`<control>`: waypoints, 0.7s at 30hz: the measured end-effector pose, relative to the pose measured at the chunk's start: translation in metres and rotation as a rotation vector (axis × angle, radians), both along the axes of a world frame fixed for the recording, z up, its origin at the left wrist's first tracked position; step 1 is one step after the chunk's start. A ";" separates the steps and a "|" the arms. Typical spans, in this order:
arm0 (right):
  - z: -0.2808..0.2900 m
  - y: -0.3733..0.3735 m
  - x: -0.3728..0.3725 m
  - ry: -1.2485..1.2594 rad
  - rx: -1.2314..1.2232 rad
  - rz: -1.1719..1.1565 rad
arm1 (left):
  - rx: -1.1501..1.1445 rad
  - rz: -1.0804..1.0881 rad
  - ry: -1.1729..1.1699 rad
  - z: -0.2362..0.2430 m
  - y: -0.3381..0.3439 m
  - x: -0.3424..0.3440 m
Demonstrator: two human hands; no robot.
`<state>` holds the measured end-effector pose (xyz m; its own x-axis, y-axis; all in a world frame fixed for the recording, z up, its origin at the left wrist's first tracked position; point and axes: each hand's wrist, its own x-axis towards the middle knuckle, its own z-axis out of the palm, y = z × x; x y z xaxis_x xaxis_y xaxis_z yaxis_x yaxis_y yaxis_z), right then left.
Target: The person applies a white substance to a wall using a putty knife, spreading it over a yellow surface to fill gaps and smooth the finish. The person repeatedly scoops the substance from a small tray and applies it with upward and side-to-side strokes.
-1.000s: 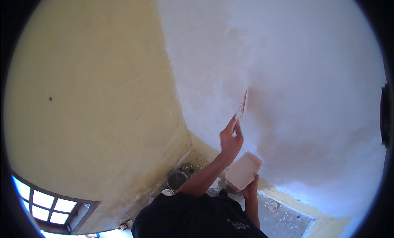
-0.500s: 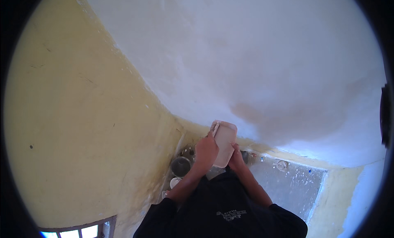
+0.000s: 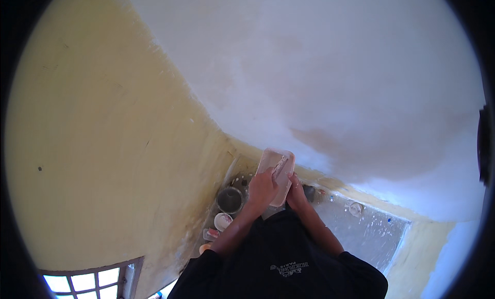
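Note:
A shallow pinkish rectangular tray (image 3: 283,192) is held out in front of my chest, close to the wall. My right hand (image 3: 296,194) grips its right edge, the thumb near the rim. Over the left part of the tray, my left hand (image 3: 263,188) is closed on a putty knife (image 3: 280,166), a narrow tool whose edge is coated with pale filler. The knife slants across the tray's inside. Its handle is hidden in my fingers.
A white-coated wall (image 3: 330,82) with a damp-looking patch rises ahead, meeting a yellow wall (image 3: 103,144) on the left. Below on the floor stand a dark bucket (image 3: 230,200), a white tub (image 3: 223,221) and a clear container (image 3: 211,234). A whitish lump (image 3: 356,209) lies right on the spattered floor.
My left hand has shifted the putty knife from the tray's left rim to over its middle. The tray has moved slightly left. More floor containers show at the lower left.

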<state>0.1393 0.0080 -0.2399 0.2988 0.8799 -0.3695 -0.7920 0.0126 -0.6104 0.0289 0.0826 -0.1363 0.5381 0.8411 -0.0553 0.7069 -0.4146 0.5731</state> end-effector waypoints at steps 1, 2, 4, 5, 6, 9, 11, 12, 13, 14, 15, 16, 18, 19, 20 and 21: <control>0.001 0.001 -0.001 0.005 0.027 0.014 | -0.003 0.008 -0.025 -0.003 0.002 -0.002; 0.002 0.004 -0.001 0.022 0.061 0.028 | -0.014 0.024 -0.037 -0.007 0.006 -0.003; 0.004 0.007 -0.003 0.012 0.039 0.044 | -0.011 0.035 -0.101 -0.018 0.013 -0.009; 0.004 0.008 -0.004 0.017 0.023 0.050 | -0.008 0.039 -0.169 -0.023 0.018 -0.013; 0.004 0.009 -0.004 0.010 0.025 0.056 | -0.013 0.051 -0.154 -0.028 0.022 -0.018; 0.003 0.011 -0.001 0.034 -0.001 0.067 | -0.120 0.084 -0.275 -0.038 0.037 -0.034; 0.002 0.010 0.002 0.031 0.044 0.065 | -0.456 0.218 -0.422 -0.038 0.043 -0.043; 0.002 0.009 0.005 0.029 0.031 0.057 | -0.454 0.176 -0.485 -0.034 0.045 -0.047; 0.002 0.010 0.006 0.052 0.043 0.046 | -0.594 0.233 -0.576 -0.031 0.046 -0.051; 0.002 0.010 0.006 0.089 0.056 0.030 | -0.757 0.239 -0.698 -0.027 0.047 -0.053; 0.003 0.011 0.006 0.077 0.053 0.037 | -0.734 0.294 -0.665 -0.023 0.047 -0.057; 0.003 0.012 0.007 0.060 0.063 0.042 | -0.803 0.275 -0.700 -0.019 0.048 -0.059; 0.004 0.013 0.007 0.040 0.077 0.046 | -0.869 0.252 -0.739 -0.016 0.049 -0.063; 0.006 0.014 0.008 0.041 0.087 0.047 | -0.935 0.263 -0.772 -0.016 0.050 -0.065; 0.006 0.014 0.009 0.043 0.130 0.059 | -0.996 0.301 -0.806 -0.018 0.051 -0.067; 0.007 0.014 0.011 0.043 0.098 0.051 | -0.997 0.275 -0.805 -0.022 0.053 -0.068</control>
